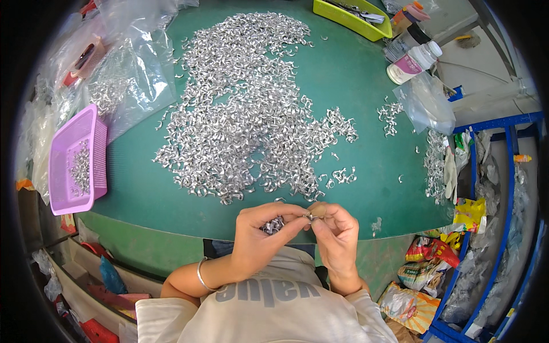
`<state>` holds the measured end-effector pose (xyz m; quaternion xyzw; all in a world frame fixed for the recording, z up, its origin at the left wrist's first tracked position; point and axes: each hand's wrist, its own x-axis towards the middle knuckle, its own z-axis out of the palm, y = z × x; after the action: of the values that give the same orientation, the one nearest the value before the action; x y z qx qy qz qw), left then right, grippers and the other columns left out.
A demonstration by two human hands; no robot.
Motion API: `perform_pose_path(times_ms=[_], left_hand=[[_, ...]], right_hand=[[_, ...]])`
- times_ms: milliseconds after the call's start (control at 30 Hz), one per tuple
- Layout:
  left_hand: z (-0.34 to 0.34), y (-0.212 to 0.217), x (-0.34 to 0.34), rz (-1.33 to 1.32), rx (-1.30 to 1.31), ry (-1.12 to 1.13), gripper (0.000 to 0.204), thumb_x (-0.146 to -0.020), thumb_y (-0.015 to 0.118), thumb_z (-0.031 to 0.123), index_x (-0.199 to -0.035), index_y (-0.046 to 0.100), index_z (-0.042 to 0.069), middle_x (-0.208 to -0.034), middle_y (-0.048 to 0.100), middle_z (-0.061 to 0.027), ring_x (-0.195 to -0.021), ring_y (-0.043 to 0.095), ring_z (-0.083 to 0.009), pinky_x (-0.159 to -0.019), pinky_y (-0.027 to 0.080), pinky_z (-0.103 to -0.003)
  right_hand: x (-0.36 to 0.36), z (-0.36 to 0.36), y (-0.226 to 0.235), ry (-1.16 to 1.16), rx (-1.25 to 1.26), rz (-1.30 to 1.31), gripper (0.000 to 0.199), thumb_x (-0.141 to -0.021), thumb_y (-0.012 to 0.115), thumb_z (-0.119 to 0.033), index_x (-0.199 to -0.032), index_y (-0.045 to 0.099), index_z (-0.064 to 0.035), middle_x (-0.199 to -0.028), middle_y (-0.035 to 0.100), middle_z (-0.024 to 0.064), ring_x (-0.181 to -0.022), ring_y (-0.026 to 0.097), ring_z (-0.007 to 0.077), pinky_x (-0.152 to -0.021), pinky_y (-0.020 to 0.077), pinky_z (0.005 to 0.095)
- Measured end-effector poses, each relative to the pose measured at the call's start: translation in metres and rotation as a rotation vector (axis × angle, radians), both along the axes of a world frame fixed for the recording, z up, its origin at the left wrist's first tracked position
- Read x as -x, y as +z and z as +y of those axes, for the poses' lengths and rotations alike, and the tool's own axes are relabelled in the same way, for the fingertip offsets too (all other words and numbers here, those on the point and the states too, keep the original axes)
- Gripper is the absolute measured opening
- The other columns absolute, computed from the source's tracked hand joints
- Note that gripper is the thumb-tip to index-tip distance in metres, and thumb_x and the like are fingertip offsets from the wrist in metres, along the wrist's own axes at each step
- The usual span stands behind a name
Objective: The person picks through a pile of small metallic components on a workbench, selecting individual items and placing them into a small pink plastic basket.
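Observation:
My left hand (250, 240) is closed around a small handful of shiny, curved metal pieces (273, 224), which show in its palm. Its thumb and forefinger reach right to a tiny silver curved piece (310, 217) held at the fingertips. My right hand (338, 243) pinches at that same spot, its thumb and fingers meeting the left fingertips. Both hands are over the near edge of the green table. Just beyond them spreads a large pile of similar curved silver pieces (234, 120). Fingers partly hide the pinched piece, so its exact shape cannot be told.
A purple basket (100, 163) with some pieces stands at left, beside clear plastic bags (137, 86). A yellow-green tray (343, 20) sits at the far edge. A white bottle (414, 62) and small piece groups (434, 166) lie right, near a blue rack (503, 188).

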<state>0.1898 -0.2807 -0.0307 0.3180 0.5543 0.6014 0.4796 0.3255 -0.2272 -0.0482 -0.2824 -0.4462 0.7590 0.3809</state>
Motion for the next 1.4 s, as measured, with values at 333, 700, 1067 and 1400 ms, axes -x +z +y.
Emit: perform_pose_path(times_ms=[333, 700, 1067, 1400], left_hand=[[-0.005, -0.011, 0.009, -0.086, -0.006, -0.027, 0.011, -0.074, 0.064, 0.003, -0.084, 0.064, -0.001, -0.071, 0.060, -0.0007, -0.068, 0.051, -0.0042, -0.061, 0.042, -0.019], [-0.005, -0.017, 0.007, -0.096, -0.011, -0.007, 0.011, -0.077, 0.063, 0.005, -0.086, 0.063, -0.002, -0.072, 0.059, -0.0011, -0.069, 0.051, -0.0049, -0.065, 0.042, -0.020], [-0.002, -0.005, 0.010, -0.121, 0.003, -0.026, 0.011, -0.077, 0.062, 0.006, -0.085, 0.063, -0.002, -0.076, 0.060, -0.0013, -0.070, 0.052, -0.0049, -0.065, 0.042, -0.019], [-0.004, -0.009, 0.006, -0.236, 0.040, -0.005, 0.014, -0.082, 0.058, 0.010, -0.091, 0.061, 0.000, -0.070, 0.057, -0.0005, -0.059, 0.047, -0.0021, -0.047, 0.034, -0.014]], right_hand=[[0.011, -0.007, -0.003, -0.113, -0.033, -0.145, 0.011, -0.078, 0.053, 0.003, -0.089, 0.052, 0.0037, -0.088, 0.054, 0.0091, -0.078, 0.050, 0.0120, -0.071, 0.0400, 0.0235], [0.015, -0.003, -0.004, -0.043, 0.018, -0.050, 0.012, -0.080, 0.055, -0.001, -0.090, 0.051, 0.0027, -0.086, 0.056, 0.0070, -0.076, 0.051, 0.0114, -0.071, 0.0407, 0.0242], [0.010, 0.000, -0.008, -0.034, 0.016, -0.053, 0.011, -0.080, 0.056, 0.002, -0.091, 0.054, 0.0022, -0.083, 0.058, 0.0061, -0.075, 0.054, 0.0106, -0.071, 0.0426, 0.0221], [0.011, -0.002, -0.010, -0.035, -0.012, -0.024, 0.015, -0.079, 0.056, 0.005, -0.093, 0.054, 0.0045, -0.086, 0.059, 0.0074, -0.079, 0.056, 0.0125, -0.072, 0.0439, 0.0230]])
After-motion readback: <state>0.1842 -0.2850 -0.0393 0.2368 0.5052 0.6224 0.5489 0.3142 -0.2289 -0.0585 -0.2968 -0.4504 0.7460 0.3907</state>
